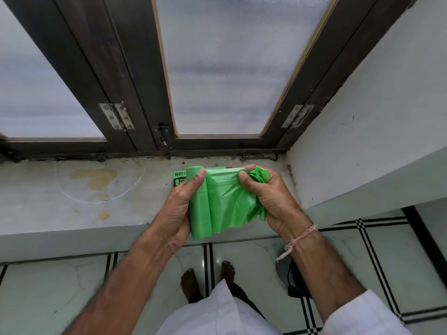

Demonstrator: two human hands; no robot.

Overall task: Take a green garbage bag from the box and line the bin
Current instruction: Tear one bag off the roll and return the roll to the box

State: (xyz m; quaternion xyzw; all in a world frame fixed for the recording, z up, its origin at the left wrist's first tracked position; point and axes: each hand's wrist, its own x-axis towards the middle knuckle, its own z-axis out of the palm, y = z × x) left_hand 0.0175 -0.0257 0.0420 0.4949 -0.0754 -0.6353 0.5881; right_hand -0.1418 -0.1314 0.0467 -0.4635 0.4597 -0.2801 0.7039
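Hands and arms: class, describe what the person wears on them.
Bare forearms. The right hand has a pale pink thread band at its wrist, one end frayed; a white sleeve covers that upper arm. The left hand wears nothing visible.

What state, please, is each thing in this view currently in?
roll of green bags: partly unrolled, gripped by left hand
loose bag end: bunched in right hand
box: on sill, mostly hidden
window: closed
bin: on floor, mostly hidden behind right forearm

Green bag roll [200, 204], partly unrolled
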